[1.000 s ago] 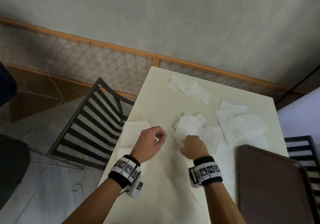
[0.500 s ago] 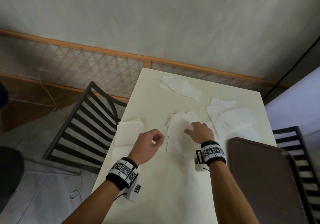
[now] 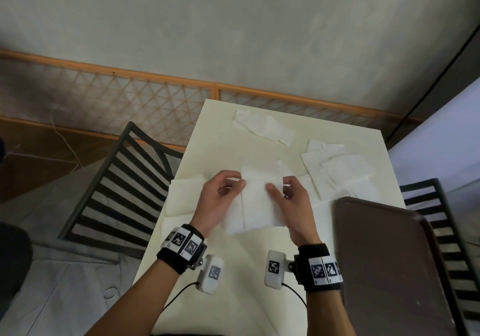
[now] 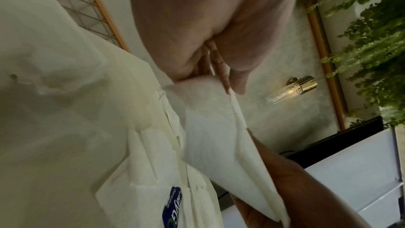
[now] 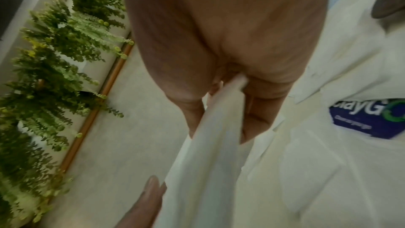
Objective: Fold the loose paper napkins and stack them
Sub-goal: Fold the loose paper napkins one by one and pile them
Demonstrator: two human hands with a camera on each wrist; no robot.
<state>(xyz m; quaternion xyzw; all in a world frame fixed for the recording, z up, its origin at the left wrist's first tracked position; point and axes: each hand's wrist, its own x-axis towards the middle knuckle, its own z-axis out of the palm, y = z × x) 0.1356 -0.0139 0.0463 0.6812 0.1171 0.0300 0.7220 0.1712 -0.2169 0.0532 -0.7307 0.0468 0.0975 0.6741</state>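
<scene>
Here both hands hold one white napkin (image 3: 255, 200) up above the cream table (image 3: 215, 138), between them. The left hand (image 3: 218, 200) pinches the napkin's left edge, thumb on the near face and fingers curled behind; in the left wrist view the paper leaves those fingers (image 4: 221, 68) and runs down toward the other hand. The right hand (image 3: 291, 203) grips the right edge the same way, thumb laid across the front; the right wrist view shows the sheet pressed between thumb and fingers (image 5: 254, 110). The napkin hangs upright with a vertical crease down its middle, its lower edge below the level of both palms.

The loose napkins (image 3: 342, 172) lie spread on the table's right side, beyond the right hand, and another pair (image 3: 265, 128) lies near the far edge. A flat white napkin (image 3: 181, 195) rests at the left edge, just beside the left hand; it may be a folded stack, but the view is too soft to tell. A brown tray (image 3: 384, 257) sits at the near right, and a black slatted chair (image 3: 114, 187) stands to the left.
</scene>
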